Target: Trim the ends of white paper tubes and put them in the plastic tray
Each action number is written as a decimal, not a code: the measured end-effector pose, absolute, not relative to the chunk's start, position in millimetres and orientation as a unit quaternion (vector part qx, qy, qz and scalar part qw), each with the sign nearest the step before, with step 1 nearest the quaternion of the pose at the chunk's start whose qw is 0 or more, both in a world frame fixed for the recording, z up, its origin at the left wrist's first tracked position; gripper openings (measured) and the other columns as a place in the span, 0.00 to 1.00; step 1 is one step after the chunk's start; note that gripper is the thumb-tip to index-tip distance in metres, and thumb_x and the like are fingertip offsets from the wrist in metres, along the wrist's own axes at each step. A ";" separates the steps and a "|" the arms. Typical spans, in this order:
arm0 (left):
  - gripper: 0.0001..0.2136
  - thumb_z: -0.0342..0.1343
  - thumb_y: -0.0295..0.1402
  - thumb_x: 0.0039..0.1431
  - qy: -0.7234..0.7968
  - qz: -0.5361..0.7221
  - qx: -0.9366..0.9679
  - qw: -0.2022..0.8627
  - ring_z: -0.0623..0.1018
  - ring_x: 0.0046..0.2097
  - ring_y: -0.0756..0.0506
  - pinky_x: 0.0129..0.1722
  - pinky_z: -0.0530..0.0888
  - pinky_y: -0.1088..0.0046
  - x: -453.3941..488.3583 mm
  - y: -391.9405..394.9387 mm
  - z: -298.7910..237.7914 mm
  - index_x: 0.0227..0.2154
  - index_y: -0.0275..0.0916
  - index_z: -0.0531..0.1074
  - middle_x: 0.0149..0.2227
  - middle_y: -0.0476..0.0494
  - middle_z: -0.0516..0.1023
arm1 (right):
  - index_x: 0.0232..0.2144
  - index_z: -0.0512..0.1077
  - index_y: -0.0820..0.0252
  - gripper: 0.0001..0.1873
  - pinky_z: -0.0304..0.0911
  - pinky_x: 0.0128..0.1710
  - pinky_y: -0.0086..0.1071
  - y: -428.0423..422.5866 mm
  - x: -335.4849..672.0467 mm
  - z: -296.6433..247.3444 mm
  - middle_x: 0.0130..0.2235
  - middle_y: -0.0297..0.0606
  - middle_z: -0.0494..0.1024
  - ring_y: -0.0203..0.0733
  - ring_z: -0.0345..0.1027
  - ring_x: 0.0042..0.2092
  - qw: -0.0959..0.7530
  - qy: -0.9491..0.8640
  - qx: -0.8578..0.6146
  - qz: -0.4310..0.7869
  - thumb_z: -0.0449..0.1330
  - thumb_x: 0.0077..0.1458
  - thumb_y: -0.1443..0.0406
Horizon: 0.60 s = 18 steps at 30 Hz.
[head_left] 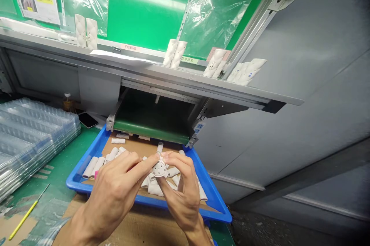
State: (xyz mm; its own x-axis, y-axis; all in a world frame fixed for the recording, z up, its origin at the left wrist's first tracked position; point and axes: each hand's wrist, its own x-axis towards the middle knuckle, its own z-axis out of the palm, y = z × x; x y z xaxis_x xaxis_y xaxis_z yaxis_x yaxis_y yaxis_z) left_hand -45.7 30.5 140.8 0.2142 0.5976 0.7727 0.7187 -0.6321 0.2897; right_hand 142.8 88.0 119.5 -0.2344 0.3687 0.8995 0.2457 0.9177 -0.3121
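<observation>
Both hands meet over the blue tray around a white plastic cylinder part (159, 169), whose round end with several small holes faces me. My right hand (183, 184) is closed on it, thumb below and fingers along the top. My left hand (112, 188) is also closed, with its fingertips pressed against the part's upper left edge. Its inner fingers are partly hidden. Under and behind the hands, several white tubes (156, 189) lie loose in the blue tray (73, 181). A small pink thing (96, 174) shows beside my left hand; I cannot tell what it is.
A green conveyor belt (153, 123) ends above the tray's far side. Stacked clear plastic trays (37, 134) stand at left, near a phone (88, 119) and a bottle (68, 103). A yellow thin-tipped tool (27, 215) lies front left. White tubes (175, 53) stand on the metal shelf (138, 67).
</observation>
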 end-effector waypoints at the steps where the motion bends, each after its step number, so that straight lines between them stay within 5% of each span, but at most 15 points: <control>1: 0.17 0.46 0.29 0.79 -0.422 -0.463 -0.777 0.064 0.74 0.36 0.47 0.36 0.70 0.70 -46.1 30.7 141.4 0.64 0.45 0.68 0.37 0.47 0.75 | 0.56 0.71 0.60 0.23 0.70 0.57 0.38 88.0 142.8 119.4 0.51 0.42 0.74 0.45 0.72 0.54 0.588 -0.783 -0.194 0.053 0.63 0.63 0.81; 18: 0.17 0.48 0.28 0.78 -0.429 -0.450 -0.780 0.076 0.73 0.38 0.46 0.37 0.70 0.70 -47.5 31.0 141.4 0.65 0.46 0.68 0.38 0.47 0.75 | 0.57 0.70 0.59 0.23 0.69 0.58 0.38 89.3 143.3 118.2 0.51 0.42 0.74 0.45 0.72 0.55 0.587 -0.783 -0.199 0.056 0.64 0.63 0.80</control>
State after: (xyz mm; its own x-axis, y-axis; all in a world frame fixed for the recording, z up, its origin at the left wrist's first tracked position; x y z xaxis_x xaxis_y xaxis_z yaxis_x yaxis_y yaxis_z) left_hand -47.5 31.0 141.4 0.2285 0.6001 0.7666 0.7372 -0.6210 0.2664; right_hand 143.3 89.3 118.2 -0.2314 0.3773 0.8967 0.2457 0.9145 -0.3214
